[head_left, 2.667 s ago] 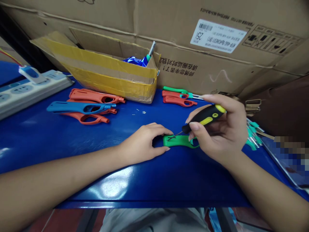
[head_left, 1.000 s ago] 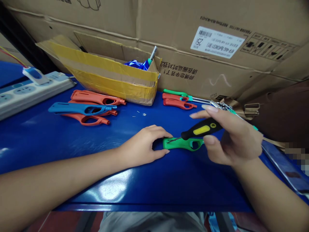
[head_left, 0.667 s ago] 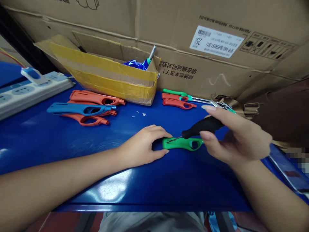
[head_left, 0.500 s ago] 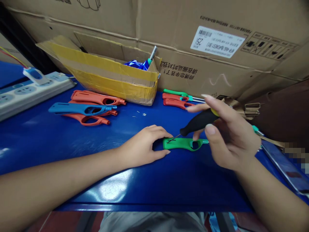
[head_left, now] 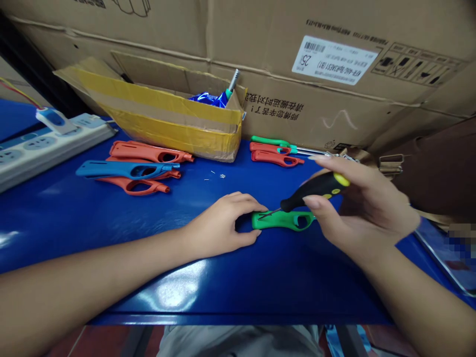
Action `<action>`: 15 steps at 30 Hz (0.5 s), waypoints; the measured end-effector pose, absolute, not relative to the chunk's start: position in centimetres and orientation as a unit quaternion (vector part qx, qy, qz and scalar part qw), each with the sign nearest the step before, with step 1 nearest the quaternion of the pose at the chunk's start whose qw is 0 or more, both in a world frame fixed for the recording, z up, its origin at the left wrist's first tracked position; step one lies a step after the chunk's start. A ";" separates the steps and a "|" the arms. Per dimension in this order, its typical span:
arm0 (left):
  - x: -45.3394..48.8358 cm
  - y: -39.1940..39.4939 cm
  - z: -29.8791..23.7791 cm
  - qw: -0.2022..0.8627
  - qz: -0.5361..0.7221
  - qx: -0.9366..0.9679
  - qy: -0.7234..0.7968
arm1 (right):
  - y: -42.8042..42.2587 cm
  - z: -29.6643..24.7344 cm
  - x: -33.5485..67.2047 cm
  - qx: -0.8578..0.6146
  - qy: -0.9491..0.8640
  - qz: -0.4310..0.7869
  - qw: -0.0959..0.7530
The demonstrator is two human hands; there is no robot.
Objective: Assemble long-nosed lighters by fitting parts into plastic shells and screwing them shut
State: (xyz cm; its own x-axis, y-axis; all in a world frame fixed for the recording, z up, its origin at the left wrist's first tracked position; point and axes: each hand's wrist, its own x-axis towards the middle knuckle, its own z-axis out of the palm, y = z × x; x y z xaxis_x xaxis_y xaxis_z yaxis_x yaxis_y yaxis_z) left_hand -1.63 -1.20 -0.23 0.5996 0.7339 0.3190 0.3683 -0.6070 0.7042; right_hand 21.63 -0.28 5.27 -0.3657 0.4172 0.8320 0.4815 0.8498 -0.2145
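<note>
A green gas lighter [head_left: 277,220] lies flat on the blue table, its trigger opening toward the right. My left hand [head_left: 230,223] grips its butt end between thumb and fingers. In my right hand [head_left: 357,203] is a black screwdriver [head_left: 307,192] with yellow marks, held by thumb and fingers. The screwdriver slants down to the left, and its tip meets the lighter's body near the slot. Part of the lighter's nozzle is hidden behind my right hand. Several tiny metal pins or screws [head_left: 222,176] lie beyond my left hand.
Orange lighter shells [head_left: 148,151] and a blue one [head_left: 126,169] are piled at left. More lighters [head_left: 275,153] lie by the cardboard. A taped carton [head_left: 167,126] stands behind. A power strip [head_left: 55,139] is at far left, a phone [head_left: 446,258] at right.
My right fingers have shifted along the screwdriver handle, now closed more around it and showing its yellow end. The screwdriver tip stays on the green lighter. My left hand keeps its place.
</note>
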 end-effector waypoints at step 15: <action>-1.7 -1.2 -0.4 0.284 0.300 0.846 0.337 | -0.6 5.1 21.7 -0.258 -0.830 -0.100 0.484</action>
State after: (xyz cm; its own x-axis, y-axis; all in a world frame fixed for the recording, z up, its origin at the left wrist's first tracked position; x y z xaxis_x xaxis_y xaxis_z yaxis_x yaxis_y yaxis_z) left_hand -1.70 -1.19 -0.41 0.5925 0.7412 0.3156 0.4007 -0.6111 0.6827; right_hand 21.66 -0.57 5.07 -0.3987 0.3306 0.8554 0.5246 0.8473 -0.0830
